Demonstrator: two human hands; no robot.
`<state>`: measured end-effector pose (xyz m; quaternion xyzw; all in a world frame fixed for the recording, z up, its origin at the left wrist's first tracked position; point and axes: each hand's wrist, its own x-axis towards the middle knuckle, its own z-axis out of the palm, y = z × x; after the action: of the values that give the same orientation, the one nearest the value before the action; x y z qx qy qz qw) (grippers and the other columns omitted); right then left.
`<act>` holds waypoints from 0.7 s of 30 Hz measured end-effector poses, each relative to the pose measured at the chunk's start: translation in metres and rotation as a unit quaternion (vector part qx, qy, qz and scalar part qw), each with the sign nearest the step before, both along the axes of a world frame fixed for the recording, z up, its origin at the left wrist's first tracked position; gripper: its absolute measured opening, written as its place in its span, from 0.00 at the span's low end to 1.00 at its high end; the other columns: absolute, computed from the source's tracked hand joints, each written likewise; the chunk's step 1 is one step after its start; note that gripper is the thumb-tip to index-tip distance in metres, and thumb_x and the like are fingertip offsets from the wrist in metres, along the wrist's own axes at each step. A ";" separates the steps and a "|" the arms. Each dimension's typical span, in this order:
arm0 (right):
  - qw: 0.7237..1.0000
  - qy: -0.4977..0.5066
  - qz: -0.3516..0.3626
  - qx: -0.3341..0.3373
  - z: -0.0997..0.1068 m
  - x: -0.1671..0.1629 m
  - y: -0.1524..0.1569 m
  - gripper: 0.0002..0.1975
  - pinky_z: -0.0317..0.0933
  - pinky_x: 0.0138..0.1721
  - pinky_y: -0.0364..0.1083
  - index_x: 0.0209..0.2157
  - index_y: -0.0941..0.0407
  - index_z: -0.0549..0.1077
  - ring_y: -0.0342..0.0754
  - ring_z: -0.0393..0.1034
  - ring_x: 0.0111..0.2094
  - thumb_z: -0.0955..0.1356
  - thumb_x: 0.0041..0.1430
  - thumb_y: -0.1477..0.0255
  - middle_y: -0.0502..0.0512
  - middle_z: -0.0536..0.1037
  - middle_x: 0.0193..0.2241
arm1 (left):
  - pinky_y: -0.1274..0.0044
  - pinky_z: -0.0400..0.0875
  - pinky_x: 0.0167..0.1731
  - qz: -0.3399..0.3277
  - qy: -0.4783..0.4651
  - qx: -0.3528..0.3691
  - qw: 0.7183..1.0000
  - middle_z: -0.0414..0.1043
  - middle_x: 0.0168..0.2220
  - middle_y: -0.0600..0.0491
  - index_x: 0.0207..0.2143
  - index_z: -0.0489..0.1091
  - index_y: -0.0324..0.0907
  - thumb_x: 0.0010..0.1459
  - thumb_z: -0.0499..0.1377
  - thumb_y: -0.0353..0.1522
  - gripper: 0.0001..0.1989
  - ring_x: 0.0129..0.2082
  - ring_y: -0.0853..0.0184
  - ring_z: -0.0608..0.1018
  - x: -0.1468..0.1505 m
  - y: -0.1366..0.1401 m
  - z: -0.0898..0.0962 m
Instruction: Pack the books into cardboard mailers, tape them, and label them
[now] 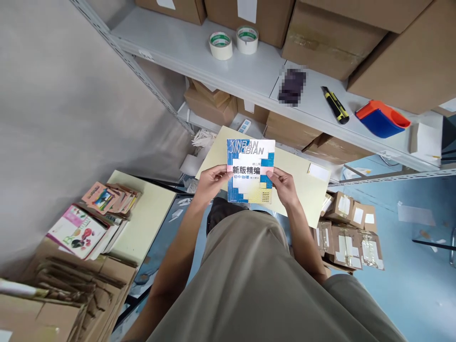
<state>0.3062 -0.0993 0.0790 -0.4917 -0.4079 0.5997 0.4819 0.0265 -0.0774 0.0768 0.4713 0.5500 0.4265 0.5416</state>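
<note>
A book with a blue, white and yellow cover is held upright to my view, its printed front facing me. My left hand pinches its left edge, thumb on the cover. On the opposite edge, my right hand grips it the same way. The fingers behind the book are hidden. Beneath it lies a pale yellow tabletop.
A grey shelf ahead carries tape rolls, a box cutter, an orange-and-blue tape dispenser and cartons. Book stacks and folded cardboard sit at left. Taped parcels are piled at right.
</note>
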 end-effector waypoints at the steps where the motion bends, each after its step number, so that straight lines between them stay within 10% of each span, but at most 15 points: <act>1: 1.000 -0.003 0.003 0.003 -0.002 0.001 0.000 0.28 0.80 0.43 0.52 0.47 0.49 0.90 0.55 0.85 0.40 0.81 0.60 0.41 0.52 0.91 0.40 | 0.67 0.86 0.47 0.005 0.001 0.007 1.000 0.90 0.45 0.45 0.44 0.87 0.41 0.50 0.81 0.57 0.31 0.43 0.55 0.88 0.000 -0.001 0.002; 6: 0.997 -0.043 -0.009 0.059 -0.007 0.008 0.003 0.25 0.82 0.52 0.55 0.46 0.48 0.90 0.57 0.87 0.46 0.81 0.62 0.42 0.52 0.91 0.42 | 0.71 0.84 0.33 0.017 0.006 0.022 1.000 0.85 0.32 0.52 0.45 0.86 0.42 0.54 0.80 0.57 0.30 0.26 0.64 0.83 0.002 -0.010 0.016; 13: 0.983 -0.055 0.022 0.173 0.001 0.012 0.002 0.13 0.65 0.79 0.68 0.46 0.41 0.91 0.61 0.75 0.74 0.81 0.67 0.49 0.50 0.88 0.63 | 0.63 0.87 0.57 0.008 -0.010 0.174 0.985 0.88 0.49 0.43 0.37 0.85 0.44 0.63 0.77 0.49 0.17 0.54 0.54 0.90 0.001 -0.015 0.037; 21: 0.982 -0.042 0.003 0.184 0.004 0.008 0.001 0.11 0.72 0.75 0.66 0.46 0.41 0.91 0.60 0.78 0.71 0.80 0.70 0.52 0.50 0.88 0.61 | 0.62 0.87 0.56 0.033 -0.026 0.155 0.987 0.89 0.47 0.42 0.36 0.77 0.45 0.60 0.78 0.47 0.20 0.53 0.54 0.90 -0.001 -0.020 0.034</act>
<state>0.3139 -0.0980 0.0827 -0.4180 -0.5333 0.4944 0.5444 0.0256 -0.0971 0.1112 0.5197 0.4786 0.5365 0.4616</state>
